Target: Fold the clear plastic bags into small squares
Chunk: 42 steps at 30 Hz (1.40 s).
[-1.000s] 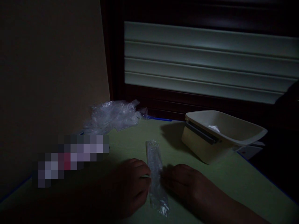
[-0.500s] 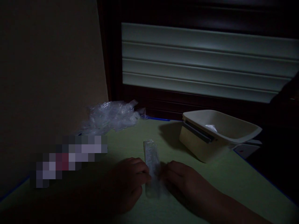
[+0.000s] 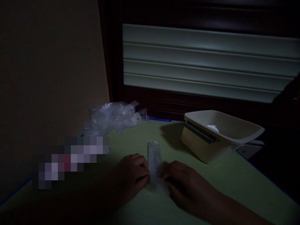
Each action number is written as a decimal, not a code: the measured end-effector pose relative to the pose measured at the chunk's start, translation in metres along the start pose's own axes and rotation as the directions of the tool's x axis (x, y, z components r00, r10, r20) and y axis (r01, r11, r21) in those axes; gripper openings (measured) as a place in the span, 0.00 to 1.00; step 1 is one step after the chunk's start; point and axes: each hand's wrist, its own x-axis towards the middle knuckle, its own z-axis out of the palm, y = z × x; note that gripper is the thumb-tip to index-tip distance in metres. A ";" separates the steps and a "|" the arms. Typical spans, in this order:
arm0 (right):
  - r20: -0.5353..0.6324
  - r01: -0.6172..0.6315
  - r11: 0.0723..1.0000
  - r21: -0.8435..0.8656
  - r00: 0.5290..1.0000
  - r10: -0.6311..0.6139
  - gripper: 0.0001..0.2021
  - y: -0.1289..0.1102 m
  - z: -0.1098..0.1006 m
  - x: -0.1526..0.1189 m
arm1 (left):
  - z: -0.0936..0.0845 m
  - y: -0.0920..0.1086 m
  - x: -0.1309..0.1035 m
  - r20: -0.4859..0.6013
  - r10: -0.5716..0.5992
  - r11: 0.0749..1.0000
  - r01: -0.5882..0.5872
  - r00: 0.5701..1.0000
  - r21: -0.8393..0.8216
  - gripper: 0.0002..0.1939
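A clear plastic bag [image 3: 155, 157], flattened into a narrow strip, lies on the green tabletop [image 3: 138, 206] between my hands. At its near left edge, my left hand [image 3: 136, 173] has thumb and fingers pinched together on the plastic. Opposite it, my right hand [image 3: 180, 176] grips the near right edge with bent fingers. The near end of the strip looks doubled over and slightly blurred. My fingertips partly cover its sides, and dim light hides fine detail.
Crumpled clear plastic bags [image 3: 114, 115] are heaped at the back left. A pixelated patch [image 3: 75, 159] hides something in front of them. At the right stands a cream bin [image 3: 203, 150] with a bit of clear plastic [image 3: 212, 128] inside. Behind the table is a slatted panel [image 3: 199, 62].
The strip has become shorter, its near end now folded up toward the middle. My left hand's thumb has come up to the plastic. The bin and the heap stay put.
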 end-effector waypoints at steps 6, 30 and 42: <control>-0.042 -0.065 0.997 0.051 0.997 0.067 0.06 -0.002 0.006 0.001 | 0.001 -0.001 0.002 -0.023 -0.027 0.999 0.026 0.999 -0.024 0.06; -0.162 -0.239 0.952 0.190 0.949 0.270 0.07 0.001 0.023 0.008 | 0.003 0.013 0.009 0.021 -0.157 0.981 0.153 0.987 0.117 0.09; -0.135 -0.116 0.993 0.037 0.983 0.120 0.06 0.003 0.024 0.010 | 0.003 0.019 0.009 -0.005 0.022 0.943 -0.019 1.000 0.332 0.04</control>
